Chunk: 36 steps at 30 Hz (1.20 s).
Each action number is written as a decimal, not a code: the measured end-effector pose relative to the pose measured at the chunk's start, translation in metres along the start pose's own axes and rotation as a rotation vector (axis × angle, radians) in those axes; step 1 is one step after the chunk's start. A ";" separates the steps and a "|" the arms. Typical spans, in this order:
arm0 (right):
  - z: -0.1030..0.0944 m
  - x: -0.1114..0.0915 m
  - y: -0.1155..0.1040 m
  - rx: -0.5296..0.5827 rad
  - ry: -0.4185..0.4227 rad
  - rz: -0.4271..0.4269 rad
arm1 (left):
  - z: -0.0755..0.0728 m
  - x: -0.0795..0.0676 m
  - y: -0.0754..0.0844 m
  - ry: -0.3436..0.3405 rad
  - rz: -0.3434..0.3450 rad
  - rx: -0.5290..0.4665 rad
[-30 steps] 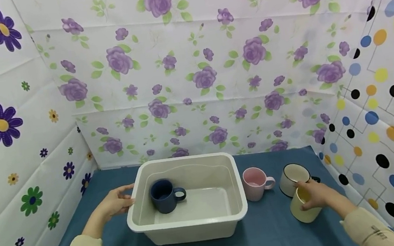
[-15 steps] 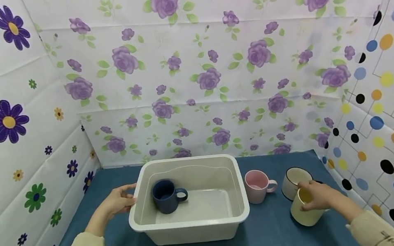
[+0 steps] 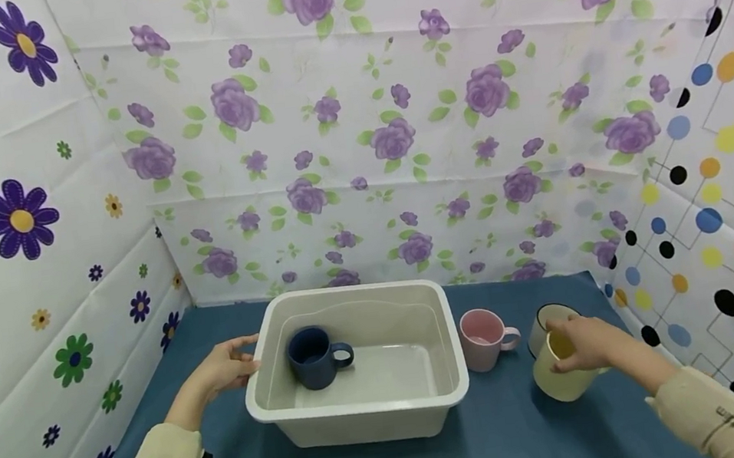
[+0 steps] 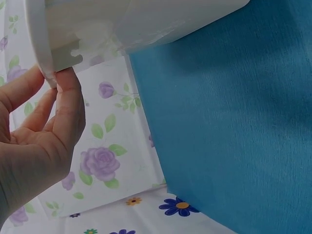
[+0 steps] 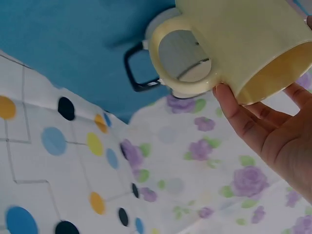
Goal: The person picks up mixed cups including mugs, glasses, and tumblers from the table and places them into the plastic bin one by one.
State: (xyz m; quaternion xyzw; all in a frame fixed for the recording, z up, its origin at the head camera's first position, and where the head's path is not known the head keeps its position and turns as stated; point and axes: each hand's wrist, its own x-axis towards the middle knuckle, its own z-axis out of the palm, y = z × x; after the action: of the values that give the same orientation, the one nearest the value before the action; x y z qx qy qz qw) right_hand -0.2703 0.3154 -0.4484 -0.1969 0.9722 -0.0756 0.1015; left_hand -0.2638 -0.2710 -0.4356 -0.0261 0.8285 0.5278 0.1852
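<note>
My right hand (image 3: 592, 342) grips a pale yellow mug (image 3: 558, 383) by its rim, at the right of the head view. In the right wrist view the yellow mug (image 5: 243, 44) is tilted, and its handle shows. Just behind it stands a white mug (image 3: 539, 332) with a black rim and black handle (image 5: 141, 87), partly covered by the hand and the yellow mug. With fingers and thumb, my left hand (image 3: 223, 365) pinches the left rim of an off-white plastic basin (image 3: 363, 407). Inside the basin, toward the left, sits a dark blue mug (image 3: 314, 371).
A pink mug (image 3: 480, 349) stands close to the basin's right side, its handle pointing right. Blue cloth (image 3: 507, 450) covers the table. Patterned sheets (image 3: 358, 106) hang at the back and both sides.
My right hand has raised the yellow mug slightly, and the mug now covers more of the white one. My left hand stays on the basin's rim. The head view has shifted a little.
</note>
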 end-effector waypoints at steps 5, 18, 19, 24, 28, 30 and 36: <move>-0.013 -0.001 -0.013 -0.004 0.031 -0.022 | 0.002 0.002 0.002 -0.007 0.003 0.008; -0.049 0.006 -0.048 -0.002 0.079 -0.037 | -0.002 -0.003 0.004 0.006 0.012 0.042; -0.051 0.006 -0.049 -0.011 0.080 -0.034 | -0.002 -0.003 0.004 0.005 0.012 0.041; -0.065 0.009 -0.057 -0.036 0.068 -0.006 | 0.000 -0.001 0.002 0.004 0.012 0.038; -0.078 0.011 -0.064 -0.050 0.049 -0.008 | 0.001 0.001 0.003 0.005 0.015 0.048; -0.082 0.013 -0.066 -0.056 0.042 -0.012 | 0.002 0.001 0.005 0.007 0.014 0.058; -0.089 0.026 -0.074 -0.070 -0.005 -0.018 | 0.002 0.000 0.009 0.016 -0.005 0.080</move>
State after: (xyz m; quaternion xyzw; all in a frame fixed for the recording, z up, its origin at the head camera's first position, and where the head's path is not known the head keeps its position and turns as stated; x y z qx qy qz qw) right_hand -0.2863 0.2474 -0.3525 -0.2091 0.9722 -0.0419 0.0965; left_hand -0.2654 -0.2654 -0.4289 -0.0251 0.8502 0.4937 0.1809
